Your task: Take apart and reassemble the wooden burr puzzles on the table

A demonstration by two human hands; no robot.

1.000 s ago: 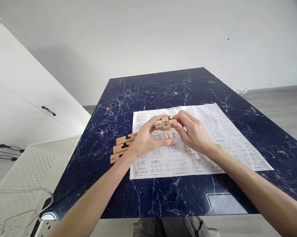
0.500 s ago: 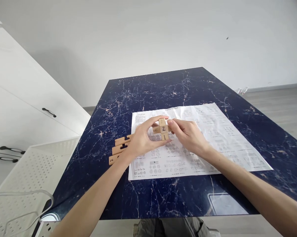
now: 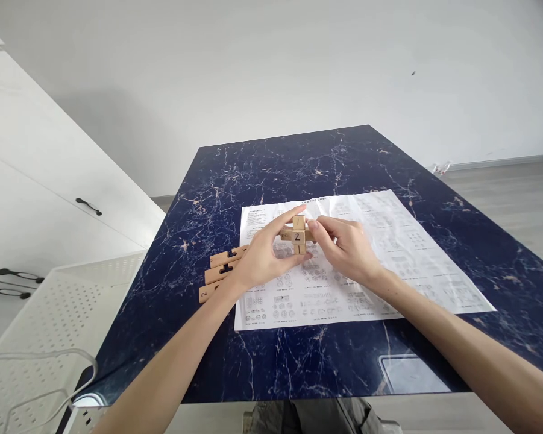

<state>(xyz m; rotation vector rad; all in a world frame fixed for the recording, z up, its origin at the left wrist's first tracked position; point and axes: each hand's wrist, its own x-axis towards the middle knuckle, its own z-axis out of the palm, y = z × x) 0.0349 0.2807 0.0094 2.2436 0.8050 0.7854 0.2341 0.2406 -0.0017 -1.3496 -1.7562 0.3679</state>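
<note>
Above a printed instruction sheet (image 3: 343, 301), both hands grip a wooden interlocking puzzle (image 3: 299, 237) of crossed blocks marked 1 and 2. My left hand (image 3: 266, 253) curves around it, index finger at the top and thumb at the bottom. My right hand (image 3: 343, 247) pinches its right side between thumb and bent fingers; the part inside that grip is hidden. Several notched wooden puzzle sticks (image 3: 217, 275) lie on the table left of the sheet, partly covered by my left hand and forearm.
The dark blue marbled table (image 3: 271, 172) stands near a white wall. A white cabinet (image 3: 49, 157) with black handles is to the left. Beside the table's left edge sits a white perforated surface (image 3: 36, 325) with a pale cable (image 3: 49, 354) across it.
The puzzle has tilted slightly in my hands, so the block marked 2 now overlaps the lower block more. My left index finger has lifted a little off the top block.
</note>
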